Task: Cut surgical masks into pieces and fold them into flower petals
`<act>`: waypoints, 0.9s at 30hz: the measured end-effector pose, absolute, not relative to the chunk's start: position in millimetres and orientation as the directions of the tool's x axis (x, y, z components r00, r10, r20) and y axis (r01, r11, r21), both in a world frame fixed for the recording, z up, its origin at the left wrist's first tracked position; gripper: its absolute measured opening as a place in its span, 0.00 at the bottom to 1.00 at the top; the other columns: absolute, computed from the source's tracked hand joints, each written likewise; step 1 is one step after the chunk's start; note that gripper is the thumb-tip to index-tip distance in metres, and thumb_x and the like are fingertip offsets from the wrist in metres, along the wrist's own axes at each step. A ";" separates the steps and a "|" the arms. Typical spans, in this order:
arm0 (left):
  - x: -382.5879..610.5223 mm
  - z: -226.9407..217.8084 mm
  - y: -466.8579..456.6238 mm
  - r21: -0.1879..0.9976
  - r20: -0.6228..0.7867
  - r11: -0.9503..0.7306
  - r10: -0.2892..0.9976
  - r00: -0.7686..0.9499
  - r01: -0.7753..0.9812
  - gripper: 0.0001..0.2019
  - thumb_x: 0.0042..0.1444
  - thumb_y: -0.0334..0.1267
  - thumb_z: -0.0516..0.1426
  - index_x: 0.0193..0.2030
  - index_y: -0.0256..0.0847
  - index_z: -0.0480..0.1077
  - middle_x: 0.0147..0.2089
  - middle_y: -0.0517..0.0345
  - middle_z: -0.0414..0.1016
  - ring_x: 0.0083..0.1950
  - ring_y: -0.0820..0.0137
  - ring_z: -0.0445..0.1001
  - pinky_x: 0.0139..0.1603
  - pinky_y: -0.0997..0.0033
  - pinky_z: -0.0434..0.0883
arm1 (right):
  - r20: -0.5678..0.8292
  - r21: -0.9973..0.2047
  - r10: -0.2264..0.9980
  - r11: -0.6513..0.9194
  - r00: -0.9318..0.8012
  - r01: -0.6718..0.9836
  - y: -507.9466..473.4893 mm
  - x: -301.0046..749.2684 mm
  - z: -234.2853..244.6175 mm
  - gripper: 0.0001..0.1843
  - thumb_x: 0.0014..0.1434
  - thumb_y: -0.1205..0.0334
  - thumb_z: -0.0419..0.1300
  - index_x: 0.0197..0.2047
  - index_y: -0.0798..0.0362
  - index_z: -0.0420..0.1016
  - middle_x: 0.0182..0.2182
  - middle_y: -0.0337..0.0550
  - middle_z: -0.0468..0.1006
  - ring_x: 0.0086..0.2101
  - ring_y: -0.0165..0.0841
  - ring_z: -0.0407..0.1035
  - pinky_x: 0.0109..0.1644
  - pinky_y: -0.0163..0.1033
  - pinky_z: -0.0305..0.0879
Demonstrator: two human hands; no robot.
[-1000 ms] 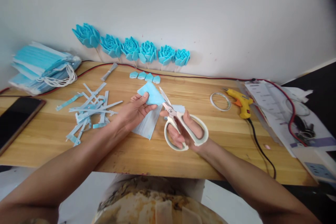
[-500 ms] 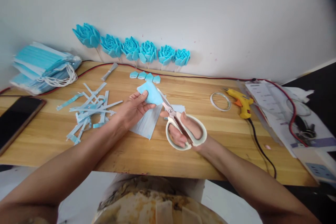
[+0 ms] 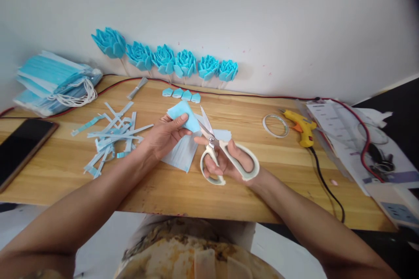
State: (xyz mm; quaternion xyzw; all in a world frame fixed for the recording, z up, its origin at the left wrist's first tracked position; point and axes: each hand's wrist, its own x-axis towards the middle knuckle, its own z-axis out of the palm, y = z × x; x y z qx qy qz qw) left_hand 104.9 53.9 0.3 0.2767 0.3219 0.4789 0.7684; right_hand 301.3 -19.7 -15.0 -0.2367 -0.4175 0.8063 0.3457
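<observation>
Between the thumb and fingers of my left hand [image 3: 170, 133] is a folded piece of blue mask fabric [image 3: 183, 114]. My right hand [image 3: 231, 159] has its thumb and fingers through the cream handles of a pair of scissors [image 3: 212, 140], whose blades stand apart close to the fabric's right edge. Beneath my left hand lies a flat, pale mask sheet [image 3: 182, 153]. Another pale piece [image 3: 222, 134] sits partly hidden behind the scissors. Several small folded blue petals [image 3: 182, 94] form a row beyond my hands.
Blue fabric flowers [image 3: 163, 59] on sticks lean along the wall. To the left are cut strips [image 3: 113, 135], a stack of masks [image 3: 52, 80] and a phone [image 3: 26, 148]. A tape roll [image 3: 275, 126], a yellow glue gun [image 3: 303, 128] with its cord, and papers [image 3: 347, 135] lie right.
The scissor blades have opened wider and their handles have spread. My left hand has tilted the folded blue fabric and drawn it slightly down and left.
</observation>
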 end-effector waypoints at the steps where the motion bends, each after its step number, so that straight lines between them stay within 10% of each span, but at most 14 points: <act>1: 105.0 0.1 54.2 0.732 -0.232 0.389 0.914 0.333 -0.560 0.07 0.51 0.29 0.70 0.30 0.34 0.76 0.27 0.59 0.81 0.26 0.74 0.78 0.27 0.79 0.78 | -0.106 -0.842 0.751 -0.417 -0.652 -0.342 -19.5 301.3 -13.7 0.42 0.61 0.27 0.52 0.62 0.53 0.70 0.23 0.35 0.67 0.26 0.31 0.62 0.37 0.43 0.68; 27: 107.3 -6.1 48.2 0.781 -0.189 0.421 0.864 0.467 -0.462 0.15 0.42 0.37 0.75 0.34 0.33 0.80 0.33 0.52 0.83 0.30 0.72 0.79 0.30 0.77 0.78 | -0.030 -0.850 0.750 -0.367 -0.661 -0.378 -16.5 304.4 -14.8 0.35 0.65 0.33 0.52 0.63 0.50 0.63 0.24 0.33 0.71 0.24 0.29 0.62 0.38 0.42 0.71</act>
